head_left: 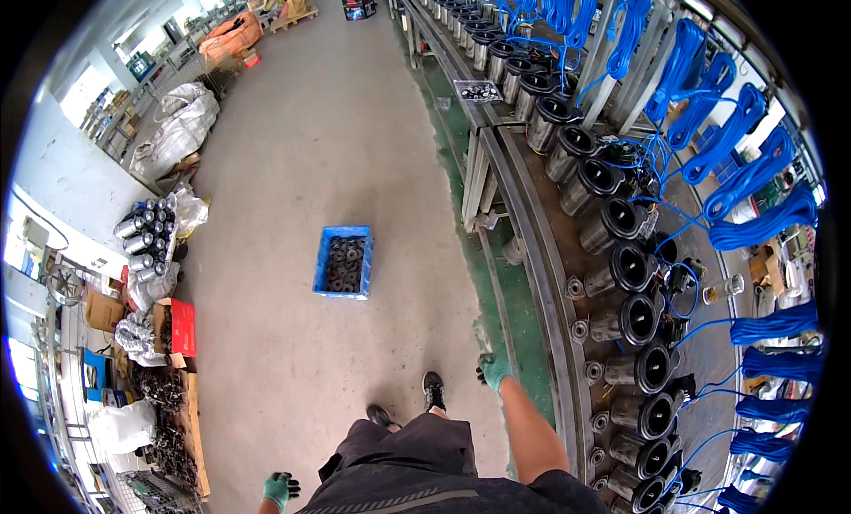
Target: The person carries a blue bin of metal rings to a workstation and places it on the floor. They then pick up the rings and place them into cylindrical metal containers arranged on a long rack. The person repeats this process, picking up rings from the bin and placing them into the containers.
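My left hand [281, 488], in a green glove with dark fingers, hangs beside my body at the bottom of the view. Its fingers are a little apart and nothing shows in them. My right hand [494, 370], gloved alike, hangs over the floor just left of the workbench [560, 372], touching nothing; its fingers look loosely apart with nothing visible in them. On the floor ahead sits a blue plastic crate [319, 264] holding several dark ring-shaped parts [346, 261]. Along the bench to my right stands a row of shiny metal cylinders with black round tops [638, 320].
Coiled blue cables [762, 216] hang above the bench. Small round metal flanges [579, 330] lie along its near edge, and a small tray of parts [478, 90] sits farther up. At left are metal cylinders [137, 242], a red box [183, 328] and white sacks [182, 128].
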Motion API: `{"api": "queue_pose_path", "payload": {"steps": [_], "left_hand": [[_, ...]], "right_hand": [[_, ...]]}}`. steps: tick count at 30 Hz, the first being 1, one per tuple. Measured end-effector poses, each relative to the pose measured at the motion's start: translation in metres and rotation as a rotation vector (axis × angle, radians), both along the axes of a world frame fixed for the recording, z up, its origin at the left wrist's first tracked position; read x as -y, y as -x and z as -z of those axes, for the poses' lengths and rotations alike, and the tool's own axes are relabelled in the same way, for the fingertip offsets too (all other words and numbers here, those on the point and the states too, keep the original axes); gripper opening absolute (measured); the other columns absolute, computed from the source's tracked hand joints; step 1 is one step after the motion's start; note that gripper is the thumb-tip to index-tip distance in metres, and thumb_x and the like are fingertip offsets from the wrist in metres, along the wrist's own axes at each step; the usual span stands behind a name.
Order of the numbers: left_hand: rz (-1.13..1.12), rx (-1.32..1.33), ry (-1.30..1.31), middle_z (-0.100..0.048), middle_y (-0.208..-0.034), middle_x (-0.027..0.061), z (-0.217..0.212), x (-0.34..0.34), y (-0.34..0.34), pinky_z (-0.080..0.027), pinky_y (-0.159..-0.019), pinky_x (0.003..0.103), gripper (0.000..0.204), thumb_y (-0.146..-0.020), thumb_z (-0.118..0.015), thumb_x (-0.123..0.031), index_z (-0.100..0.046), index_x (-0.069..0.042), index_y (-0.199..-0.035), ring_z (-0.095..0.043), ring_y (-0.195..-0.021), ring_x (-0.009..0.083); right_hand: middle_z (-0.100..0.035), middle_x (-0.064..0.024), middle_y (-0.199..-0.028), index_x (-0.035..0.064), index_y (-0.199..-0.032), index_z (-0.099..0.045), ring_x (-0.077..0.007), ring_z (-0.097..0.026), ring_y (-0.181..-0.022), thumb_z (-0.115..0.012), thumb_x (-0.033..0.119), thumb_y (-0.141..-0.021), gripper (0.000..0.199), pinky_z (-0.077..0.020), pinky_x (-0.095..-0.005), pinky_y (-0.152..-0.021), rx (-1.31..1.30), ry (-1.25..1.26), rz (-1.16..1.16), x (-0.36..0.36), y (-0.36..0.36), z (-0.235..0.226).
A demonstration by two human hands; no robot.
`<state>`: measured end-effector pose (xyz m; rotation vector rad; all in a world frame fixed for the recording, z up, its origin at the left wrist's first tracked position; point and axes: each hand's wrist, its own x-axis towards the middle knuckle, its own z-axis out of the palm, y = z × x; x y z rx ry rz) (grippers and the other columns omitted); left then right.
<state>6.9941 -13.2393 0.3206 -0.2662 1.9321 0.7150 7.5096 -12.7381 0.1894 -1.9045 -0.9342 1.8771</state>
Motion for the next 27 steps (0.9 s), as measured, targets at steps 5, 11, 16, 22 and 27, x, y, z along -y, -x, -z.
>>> {"api": "queue_pose_path", "payload": {"steps": [5,11,16,22,27], "left_hand": [[0.025,-0.009,-0.056,-0.069,-0.097,0.0226,-0.001,-0.053,-0.03,-0.06,-0.068,0.055,0.023,-0.103,-0.05,-0.02,-0.054,0.0,-0.114,-0.071,-0.083,0.0417],[0.124,0.037,-0.07,-0.069,-0.093,0.0215,0.075,-0.121,0.054,-0.06,-0.062,0.051,0.019,-0.103,-0.049,-0.021,-0.055,-0.005,-0.113,-0.07,-0.075,0.0387],[0.277,0.09,-0.131,-0.069,-0.089,0.0206,0.125,-0.232,0.179,-0.06,-0.057,0.048,0.017,-0.104,-0.049,-0.022,-0.055,-0.01,-0.113,-0.07,-0.069,0.0362],[0.15,0.085,-0.216,-0.07,-0.086,0.0123,0.117,-0.435,0.315,-0.058,-0.057,0.043,0.018,-0.103,-0.053,-0.027,-0.058,-0.012,-0.112,-0.069,-0.067,0.0266],[0.188,0.043,-0.318,-0.07,-0.088,0.0104,0.086,-0.549,0.375,-0.056,-0.059,0.04,0.019,-0.101,-0.056,-0.028,-0.059,-0.013,-0.112,-0.068,-0.068,0.0246]], "right_hand": [[-0.069,-0.0136,-0.084,0.0087,-0.112,-0.064,-0.0262,-0.067,-0.062,-0.06,0.018,-0.099,0.017,-0.0559,-0.0423,-0.052,0.084,0.252,-0.005,0.038,-0.014,0.057],[-0.071,-0.0182,-0.098,0.0062,-0.115,-0.063,-0.0345,-0.07,-0.075,-0.057,0.022,-0.101,0.022,-0.0589,-0.0484,-0.063,0.285,0.536,-0.03,0.073,-0.023,0.064],[-0.07,-0.0171,-0.094,0.0053,-0.118,-0.062,-0.0316,-0.069,-0.072,-0.057,0.023,-0.101,0.025,-0.0582,-0.0466,-0.062,0.29,0.465,0.191,0.023,0.036,0.021],[-0.069,-0.0109,-0.088,0.0065,-0.125,-0.059,-0.0205,-0.066,-0.067,-0.061,0.02,-0.099,0.029,-0.0551,-0.0356,-0.058,0.255,0.133,0.145,-0.114,0.199,-0.093],[-0.074,-0.0107,-0.095,0.0089,-0.135,-0.06,-0.0193,-0.069,-0.073,-0.063,0.024,-0.096,0.042,-0.0565,-0.033,-0.068,0.342,-0.022,-0.054,-0.208,0.306,-0.161]]}}
